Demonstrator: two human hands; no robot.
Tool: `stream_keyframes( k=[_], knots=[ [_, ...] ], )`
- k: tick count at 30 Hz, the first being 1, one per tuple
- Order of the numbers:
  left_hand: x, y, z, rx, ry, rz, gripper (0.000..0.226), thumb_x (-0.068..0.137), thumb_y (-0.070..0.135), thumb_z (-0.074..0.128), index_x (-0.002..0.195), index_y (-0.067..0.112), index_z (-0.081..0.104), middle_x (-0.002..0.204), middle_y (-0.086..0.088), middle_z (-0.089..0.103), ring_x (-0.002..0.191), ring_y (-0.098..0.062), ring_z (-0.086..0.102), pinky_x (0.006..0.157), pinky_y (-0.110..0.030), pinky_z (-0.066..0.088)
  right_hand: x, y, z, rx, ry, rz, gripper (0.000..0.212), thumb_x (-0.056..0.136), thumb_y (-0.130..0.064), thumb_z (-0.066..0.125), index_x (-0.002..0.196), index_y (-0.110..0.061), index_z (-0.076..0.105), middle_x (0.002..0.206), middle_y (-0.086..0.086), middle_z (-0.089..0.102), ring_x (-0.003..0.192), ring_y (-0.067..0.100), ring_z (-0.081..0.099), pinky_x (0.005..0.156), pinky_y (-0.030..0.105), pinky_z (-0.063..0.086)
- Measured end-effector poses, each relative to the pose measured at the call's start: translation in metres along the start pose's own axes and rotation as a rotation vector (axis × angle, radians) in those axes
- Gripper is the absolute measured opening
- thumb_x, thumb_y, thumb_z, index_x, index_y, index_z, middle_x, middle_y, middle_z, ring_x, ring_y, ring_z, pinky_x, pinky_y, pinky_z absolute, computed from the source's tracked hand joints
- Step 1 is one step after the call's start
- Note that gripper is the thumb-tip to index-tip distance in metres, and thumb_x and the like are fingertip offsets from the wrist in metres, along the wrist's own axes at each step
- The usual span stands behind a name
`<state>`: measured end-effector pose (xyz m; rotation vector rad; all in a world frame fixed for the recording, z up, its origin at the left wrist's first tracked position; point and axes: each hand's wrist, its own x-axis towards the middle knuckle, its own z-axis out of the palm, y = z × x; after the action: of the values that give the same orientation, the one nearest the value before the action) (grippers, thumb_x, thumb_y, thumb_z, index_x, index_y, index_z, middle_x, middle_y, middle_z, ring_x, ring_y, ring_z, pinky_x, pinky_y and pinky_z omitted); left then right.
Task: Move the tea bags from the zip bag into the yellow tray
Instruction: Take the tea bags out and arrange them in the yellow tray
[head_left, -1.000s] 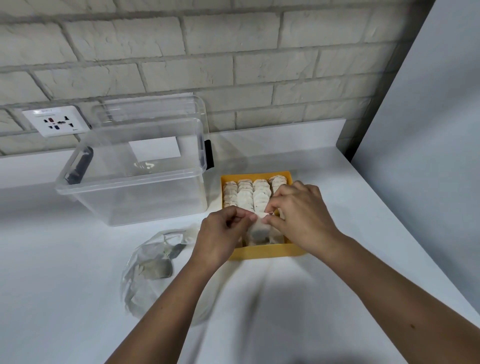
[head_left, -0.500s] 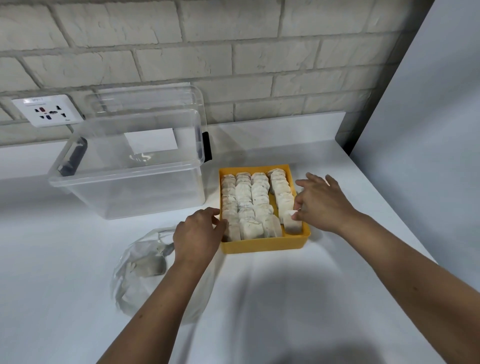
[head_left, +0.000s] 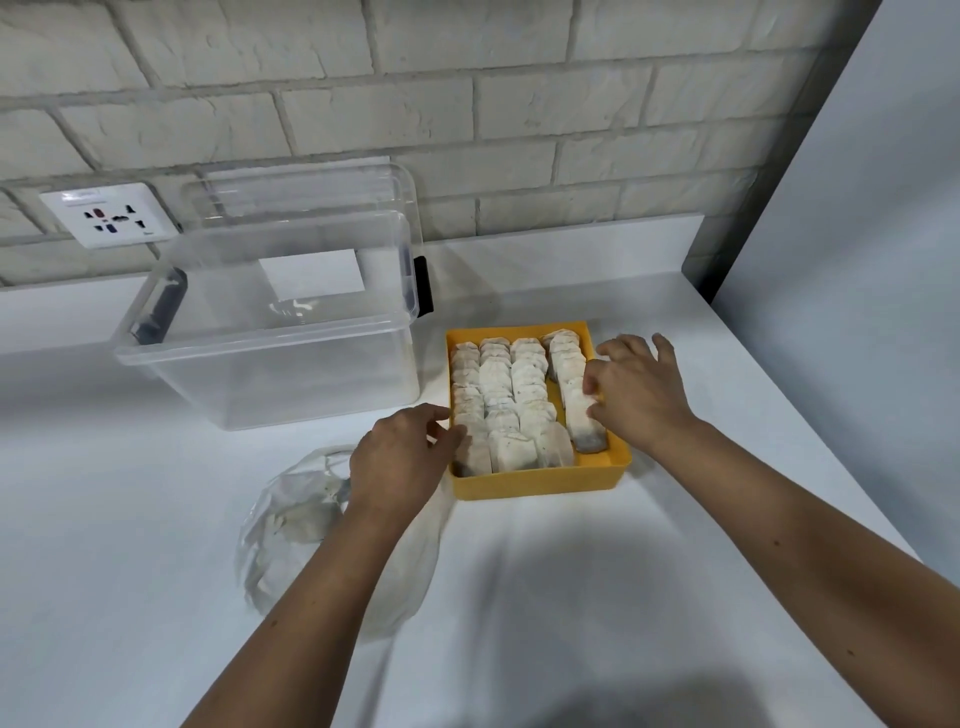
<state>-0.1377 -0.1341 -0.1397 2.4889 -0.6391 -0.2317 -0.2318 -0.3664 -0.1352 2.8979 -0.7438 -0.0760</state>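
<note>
The yellow tray (head_left: 540, 486) stands on the white counter, holding several rows of tea bags (head_left: 496, 384). My right hand (head_left: 641, 395) hovers over the tray's right side, its thumb and forefinger tips touching the nearest tea bag (head_left: 582, 428) of the right row, other fingers spread. My left hand (head_left: 400, 457) rests at the tray's front left corner, fingers loosely bent against the wall, thumb by the left row. The clear zip bag (head_left: 291, 530) lies crumpled left of the tray, partly under my left forearm, with a few tea bags inside.
A clear plastic storage box (head_left: 270, 358) with black latches stands behind and left of the tray, its lid leaning on the brick wall. A wall socket (head_left: 106, 215) sits at the left. A grey panel (head_left: 857, 260) bounds the counter's right edge.
Both hands pinched one tea bag over the tray's front; then my right hand carried it into the right row, where it now lies flatter. My left hand moved to the tray's left corner.
</note>
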Motion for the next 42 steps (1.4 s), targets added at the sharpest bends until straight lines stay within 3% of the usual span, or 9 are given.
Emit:
stream_keyframes(
  k=[4, 10, 14, 18, 24, 29, 35, 40, 42],
  knots=[
    [-0.010, -0.007, -0.038, -0.145, 0.026, 0.126, 0.016, 0.091, 0.036, 0.068, 0.105, 0.032, 0.075, 0.085, 0.019, 0.069, 0.081, -0.001, 0.065, 0.081, -0.029, 0.054, -0.013, -0.005, -0.004, 0.103, 0.132, 0.023, 0.037, 0.085, -0.028, 0.066, 0.122, -0.031, 0.059, 0.139, -0.002, 0.048, 0.135, 0.021, 0.035, 0.116, 0.047, 0.013],
    [-0.032, -0.048, -0.096, -0.283, 0.157, 0.111, 0.011, 0.091, 0.024, 0.070, 0.094, 0.033, 0.075, 0.084, 0.027, 0.068, 0.082, 0.007, 0.061, 0.068, -0.001, 0.042, -0.050, -0.051, -0.025, 0.427, 0.254, -0.117, 0.025, 0.084, -0.032, 0.070, 0.109, -0.030, 0.067, 0.123, -0.006, 0.058, 0.120, 0.020, 0.045, 0.098, 0.037, 0.030],
    [-0.044, -0.085, -0.102, -0.166, 0.189, 0.104, 0.015, 0.090, 0.021, 0.071, 0.094, 0.035, 0.076, 0.098, 0.015, 0.067, 0.086, -0.002, 0.061, 0.079, -0.023, 0.049, -0.072, -0.093, -0.037, 0.741, 0.239, -0.217, 0.017, 0.083, -0.021, 0.072, 0.099, -0.028, 0.071, 0.115, -0.008, 0.060, 0.113, 0.016, 0.048, 0.097, 0.033, 0.036],
    [-0.046, -0.113, -0.084, 0.006, 0.057, 0.152, 0.023, 0.088, 0.021, 0.071, 0.091, 0.043, 0.075, 0.117, 0.011, 0.059, 0.106, -0.008, 0.057, 0.081, -0.026, 0.046, -0.087, -0.141, -0.039, 0.993, 0.065, -0.385, 0.017, 0.086, -0.013, 0.070, 0.100, -0.023, 0.073, 0.107, -0.008, 0.065, 0.102, 0.005, 0.056, 0.091, 0.019, 0.042],
    [-0.043, -0.125, -0.070, 0.113, -0.072, 0.139, 0.044, 0.082, -0.001, 0.060, 0.117, 0.023, 0.072, 0.135, 0.001, 0.058, 0.115, -0.022, 0.062, 0.089, -0.036, 0.052, -0.077, -0.204, -0.013, 0.857, -0.238, -0.465, 0.029, 0.089, -0.015, 0.068, 0.117, -0.016, 0.066, 0.121, 0.002, 0.065, 0.108, 0.017, 0.062, 0.091, 0.023, 0.048],
    [-0.040, -0.131, -0.073, -0.018, -0.095, 0.142, 0.049, 0.083, -0.006, 0.057, 0.125, 0.016, 0.067, 0.135, 0.000, 0.061, 0.119, -0.021, 0.060, 0.100, -0.029, 0.046, -0.061, -0.231, 0.003, 0.641, -0.187, -0.388, 0.060, 0.075, -0.043, 0.075, 0.130, -0.030, 0.056, 0.127, -0.007, 0.061, 0.112, 0.016, 0.059, 0.084, 0.032, 0.051],
    [-0.038, -0.141, -0.080, -0.048, -0.138, 0.149, 0.047, 0.085, -0.001, 0.058, 0.126, 0.021, 0.066, 0.132, 0.005, 0.062, 0.114, -0.018, 0.060, 0.093, -0.022, 0.044, -0.058, -0.230, 0.009, 0.596, -0.051, -0.418, 0.022, 0.091, -0.031, 0.057, 0.104, -0.028, 0.074, 0.105, -0.004, 0.070, 0.094, 0.020, 0.065, 0.071, 0.032, 0.050],
    [-0.041, -0.137, -0.097, -0.160, -0.077, 0.163, 0.024, 0.092, 0.015, 0.065, 0.111, 0.027, 0.074, 0.123, 0.012, 0.064, 0.107, -0.006, 0.061, 0.084, -0.013, 0.042, -0.053, -0.196, -0.029, 1.010, -0.002, -0.300, 0.010, 0.085, -0.029, 0.073, 0.089, -0.021, 0.077, 0.067, -0.015, 0.066, 0.062, -0.002, 0.058, 0.063, 0.023, 0.046],
    [-0.044, -0.129, -0.105, -0.281, -0.027, 0.140, 0.021, 0.090, 0.031, 0.070, 0.112, 0.031, 0.072, 0.115, 0.019, 0.067, 0.100, 0.001, 0.063, 0.081, -0.011, 0.044, -0.046, -0.192, -0.045, 1.197, -0.003, -0.256, 0.003, 0.081, -0.023, 0.078, 0.083, -0.021, 0.076, 0.064, -0.010, 0.068, 0.062, 0.006, 0.064, 0.068, 0.028, 0.056]
  ],
)
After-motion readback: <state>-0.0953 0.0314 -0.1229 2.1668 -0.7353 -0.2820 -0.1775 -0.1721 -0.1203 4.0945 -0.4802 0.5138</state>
